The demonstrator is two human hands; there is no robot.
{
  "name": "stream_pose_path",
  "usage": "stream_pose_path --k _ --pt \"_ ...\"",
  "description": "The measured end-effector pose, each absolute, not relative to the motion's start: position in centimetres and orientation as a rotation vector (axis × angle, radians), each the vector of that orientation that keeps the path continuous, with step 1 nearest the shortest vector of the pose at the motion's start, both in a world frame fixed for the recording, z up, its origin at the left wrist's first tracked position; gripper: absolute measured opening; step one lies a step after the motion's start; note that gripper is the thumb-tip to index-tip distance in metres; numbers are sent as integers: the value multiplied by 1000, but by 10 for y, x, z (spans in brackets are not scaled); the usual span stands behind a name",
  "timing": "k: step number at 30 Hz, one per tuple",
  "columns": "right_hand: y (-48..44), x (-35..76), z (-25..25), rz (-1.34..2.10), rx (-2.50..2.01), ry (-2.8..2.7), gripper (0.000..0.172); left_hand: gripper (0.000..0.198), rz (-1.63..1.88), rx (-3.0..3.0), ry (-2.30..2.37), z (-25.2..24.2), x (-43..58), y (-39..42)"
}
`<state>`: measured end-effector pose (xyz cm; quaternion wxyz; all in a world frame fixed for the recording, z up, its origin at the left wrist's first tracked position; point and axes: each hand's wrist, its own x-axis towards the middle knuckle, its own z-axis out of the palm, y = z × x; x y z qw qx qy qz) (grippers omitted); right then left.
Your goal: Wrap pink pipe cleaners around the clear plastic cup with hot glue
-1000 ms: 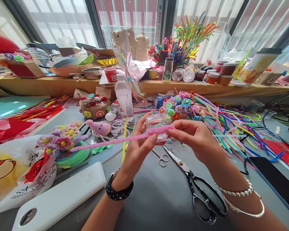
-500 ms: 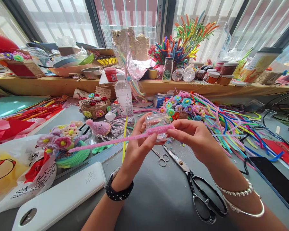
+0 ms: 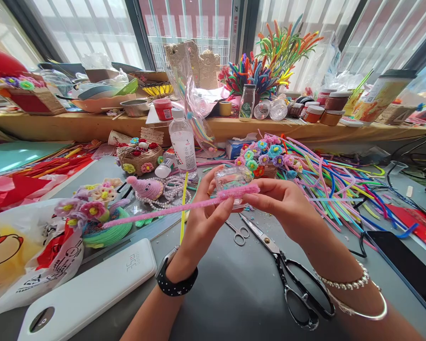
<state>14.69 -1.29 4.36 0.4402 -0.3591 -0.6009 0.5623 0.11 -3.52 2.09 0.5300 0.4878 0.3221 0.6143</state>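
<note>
My left hand (image 3: 202, 218) and my right hand (image 3: 282, 201) both pinch a long pink pipe cleaner (image 3: 163, 210) above the grey table (image 3: 234, 293). Its right end is folded double between the fingertips, and its long tail slants down to the left. Just behind the fingers stands a small clear box (image 3: 230, 182). Below my hands lie small silver scissors (image 3: 238, 233) and large black-handled scissors (image 3: 294, 284).
A white power bank (image 3: 88, 289) lies near left. A water bottle (image 3: 183, 144), a flower basket (image 3: 139, 156), a pink knitted toy (image 3: 145, 187) and pearl beads sit behind. Loose coloured pipe cleaners (image 3: 333, 182) spread at right, beside a dark tablet (image 3: 408, 267). The window shelf is crowded with jars.
Both hands have barely shifted. The pink pipe cleaner's folded right end has crept slightly rightwards and its left tail has dipped a little lower.
</note>
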Motion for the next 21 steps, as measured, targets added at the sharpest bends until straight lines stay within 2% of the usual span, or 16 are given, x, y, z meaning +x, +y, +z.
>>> stream_pose_path --k 13,21 --pt "-12 148 43 1330 -926 -1537 19 54 1475 1179 796 22 1 -36" --pt "-12 148 42 1303 -929 -1560 16 50 1491 1195 802 22 1 -36"
